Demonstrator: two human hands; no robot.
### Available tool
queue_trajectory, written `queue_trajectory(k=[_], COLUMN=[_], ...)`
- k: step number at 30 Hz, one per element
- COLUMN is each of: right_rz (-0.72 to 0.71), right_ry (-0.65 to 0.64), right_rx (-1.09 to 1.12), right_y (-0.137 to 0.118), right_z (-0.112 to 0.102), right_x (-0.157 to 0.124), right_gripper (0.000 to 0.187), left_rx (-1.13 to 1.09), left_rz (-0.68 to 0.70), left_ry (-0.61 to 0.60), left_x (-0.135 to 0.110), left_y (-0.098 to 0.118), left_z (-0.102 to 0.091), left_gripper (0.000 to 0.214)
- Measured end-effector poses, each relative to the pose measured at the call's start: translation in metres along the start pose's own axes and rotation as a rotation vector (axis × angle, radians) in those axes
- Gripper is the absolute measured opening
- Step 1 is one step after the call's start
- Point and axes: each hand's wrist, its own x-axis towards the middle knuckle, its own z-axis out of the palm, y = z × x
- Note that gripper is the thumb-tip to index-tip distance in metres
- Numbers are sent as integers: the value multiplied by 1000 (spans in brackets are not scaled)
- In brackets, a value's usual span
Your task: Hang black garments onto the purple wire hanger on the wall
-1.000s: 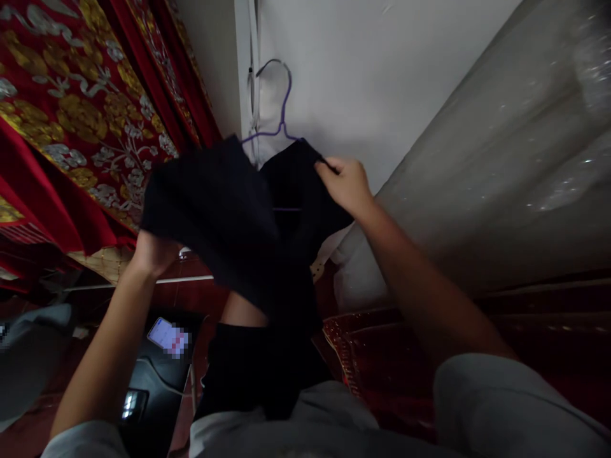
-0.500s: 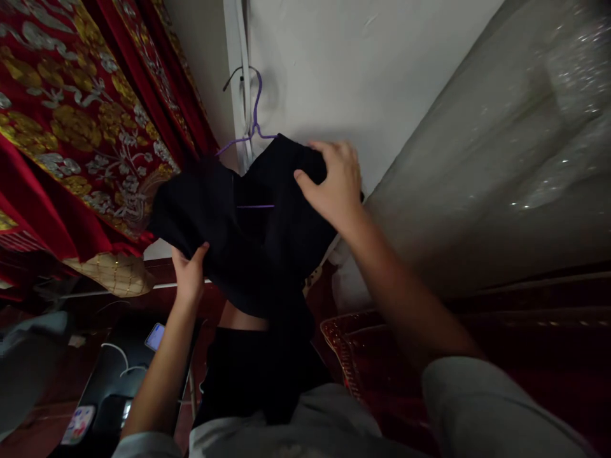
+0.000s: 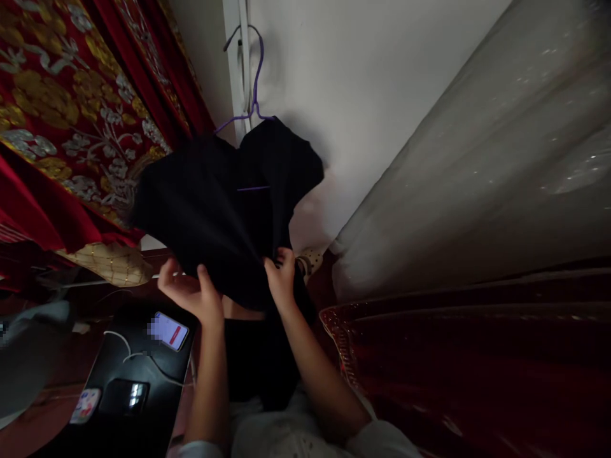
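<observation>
Hem-straightening step: the black shirt (image 3: 224,210) hangs on a purple hanger (image 3: 255,76) against the white wall (image 3: 363,83), right hand (image 3: 281,277) pinching its lower hem, left hand (image 3: 191,292) seemingly open, cupped under the fabric edge.

I see the right hand (image 3: 281,280) has dropped from the shoulder of the black garment (image 3: 224,203) to pinch its lower hem, close beside the left hand (image 3: 191,292), which has shifted inward, palm spread; the garment now hangs flatter off the purple hanger (image 3: 255,83)
</observation>
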Motion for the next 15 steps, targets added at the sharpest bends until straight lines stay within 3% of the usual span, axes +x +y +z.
queue_trajectory(k=[1,3,5,6,11,15], right_rz=[41,68,74,92,231,222], right_ry=[-94,-275,-318,-305,-342,-382], right_rx=[23,47,68,87,247,324], right_y=[-3,-14,-29,-36,-53,-57], right_z=[-10,-28,-42,-47,-58,-54], right_x=[-4,-4,0,2,1,-9], right_gripper=[29,27,32,33,27,33], left_rx=[12,57,160,229,387,108], left_rz=[59,100,72,43,-98,-129], left_ry=[-71,-385,-693,-773,-843,-961], left_x=[-12,-32,-46,-50,-51,-45], left_y=[4,12,18,20,33,46], left_z=[1,6,11,13,9,7], left_gripper=[43,29,24,27,61,35])
